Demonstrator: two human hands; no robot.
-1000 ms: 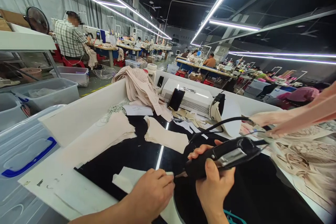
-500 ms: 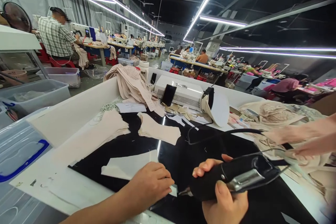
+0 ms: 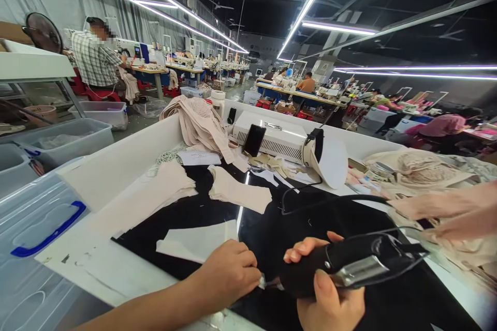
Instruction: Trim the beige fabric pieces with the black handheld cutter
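My right hand is wrapped round a black corded hand tool with a bright metal plate on its side. The tool's tapered metal tip points left, and I cannot tell its exact kind. Just left of the tip, my left hand is closed, its fingertips pinching a small white piece, mostly hidden. Beside the left hand a white flat pattern-shaped piece lies on the black board. Farther back rest a stack of beige cut pieces and a longer beige stack.
At the back stand a white slotted metal box, a phone and a white curved shade. Beige fabric heaps lie left and right. A clear bin is at left. Co-workers sit at sewing tables beyond.
The view has shifted slightly left. My left fingertips have come closer to the tool's tip, and less of the small white piece shows. The right hand keeps its hold on the tool.
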